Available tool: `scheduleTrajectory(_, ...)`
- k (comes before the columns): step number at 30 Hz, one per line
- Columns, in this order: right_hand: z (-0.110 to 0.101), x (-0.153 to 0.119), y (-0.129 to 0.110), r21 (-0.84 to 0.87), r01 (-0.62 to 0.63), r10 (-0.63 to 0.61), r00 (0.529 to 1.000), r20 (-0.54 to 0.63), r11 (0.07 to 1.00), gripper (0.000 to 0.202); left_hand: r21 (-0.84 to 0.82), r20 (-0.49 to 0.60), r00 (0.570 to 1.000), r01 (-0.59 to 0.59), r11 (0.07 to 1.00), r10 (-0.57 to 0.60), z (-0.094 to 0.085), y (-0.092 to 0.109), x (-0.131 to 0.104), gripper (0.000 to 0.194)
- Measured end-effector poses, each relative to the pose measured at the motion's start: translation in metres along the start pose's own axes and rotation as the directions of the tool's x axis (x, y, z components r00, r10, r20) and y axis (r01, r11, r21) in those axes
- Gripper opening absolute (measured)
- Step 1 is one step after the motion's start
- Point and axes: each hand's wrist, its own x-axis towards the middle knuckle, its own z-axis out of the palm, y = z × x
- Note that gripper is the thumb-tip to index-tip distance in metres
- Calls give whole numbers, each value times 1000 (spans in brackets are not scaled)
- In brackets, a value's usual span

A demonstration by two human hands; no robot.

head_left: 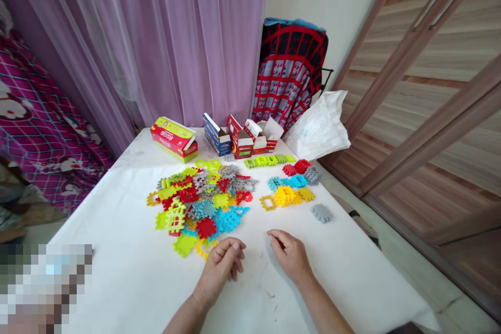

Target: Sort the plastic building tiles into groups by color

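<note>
Plastic interlocking tiles are piled in a mixed-colour heap (205, 209) on the white tablecloth (129, 250), as shown in the head view. Just before the heap's near edge, the left hand (223, 263) is held with loosely curled, empty fingers; right of it, the right hand's (291, 255) fingers are bent close together, and whether anything is concealed beneath cannot be told. The yellow notched tile (202, 248) at the heap's near edge could be snagged by the left knuckles, and toothed neighbours dragged along. Well right of the heap, the grey tile (321, 213) could be knocked off the nearby table edge by a wide right-hand sweep.
</note>
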Motion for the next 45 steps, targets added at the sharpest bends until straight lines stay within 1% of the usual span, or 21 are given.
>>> scheduleTrajectory(3, 2, -1, 3, -18, 14, -14, 1000, 5, 1000, 25, -31, 5, 1000, 4, 999, -4, -1, -1, 1, 58)
scheduleTrajectory(6, 4, -3, 4, -47, 26, -25, 1000, 13, 999, 26, -28, 11, 1000, -8, 1000, 8, -2, -4, 1, 57)
scheduleTrajectory(9, 8, -2, 3, -62, 38, -34, 998, 59, 997, 26, -11, 10, 999, -41, 999, 41, -1, -7, 1, 56)
scheduleTrajectory(11, 12, 3, 0, -42, 55, -51, 993, 103, 998, 26, 2, 7, 998, -63, 998, 63, 0, -10, 0, 54)
scheduleTrajectory(14, 22, 17, -9, -10, 91, -88, 983, 159, 996, 28, 23, 0, 996, -85, 996, 85, 1, -12, 0, 51)
scheduleTrajectory(16, 29, 29, -17, -23, 148, -140, 969, 201, 989, 38, 46, -9, 995, -96, 994, 97, 1, -13, 1, 50)
scheduleTrajectory(18, 36, 40, -25, -54, 225, -204, 944, 258, 973, 49, 81, -9, 994, -106, 991, 107, 0, -15, 2, 49)
scheduleTrajectory(20, 39, 48, -30, -81, 273, -235, 919, 315, 959, 54, 116, -10, 993, -112, 987, 114, -2, -16, 4, 50)
scheduleTrajectory(22, 41, 52, -33, -95, 287, -236, 904, 357, 953, 54, 141, -15, 993, -110, 984, 113, -3, -18, 6, 49)
scheduleTrajectory(24, 42, 55, -34, -95, 300, -243, 890, 386, 949, 47, 152, -22, 993, -110, 982, 115, -3, -19, 7, 48)
scheduleTrajectory(27, 44, 57, -33, -86, 318, -263, 883, 388, 944, 30, 154, -30, 992, -114, 981, 120, -1, -19, 7, 48)
scheduleTrajectory(30, 49, 58, -31, -86, 337, -288, 891, 352, 937, 17, 173, -54, 992, -99, 980, 110, 1, -16, 6, 46)
scheduleTrajectory(32, 52, 58, -30, -88, 357, -311, 891, 331, 930, 11, 187, -68, 993, -85, 979, 99, 3, -13, 4, 46)
scheduleTrajectory(34, 54, 58, -29, -98, 348, -304, 901, 311, 932, 12, 183, -80, 993, -76, 980, 92, 4, -10, 3, 48)
scheduleTrajectory(37, 52, 59, -30, -102, 298, -258, 920, 294, 949, 16, 170, -95, 992, -61, 984, 78, 6, -7, 3, 49)
scheduleTrajectory(40, 46, 60, -33, -58, 274, -246, 923, 297, 960, 12, 182, -91, 994, -44, 982, 62, 6, -5, 3, 49)
scheduleTrajectory(43, 43, 60, -36, -53, 241, -213, 925, 316, 969, 25, 213, -61, 997, -30, 977, 44, 7, 0, 1, 49)
scheduleTrajectory(45, 43, 60, -38, -94, 210, -169, 929, 330, 973, 26, 246, -66, 994, -67, 967, 85, 7, 6, 0, 49)
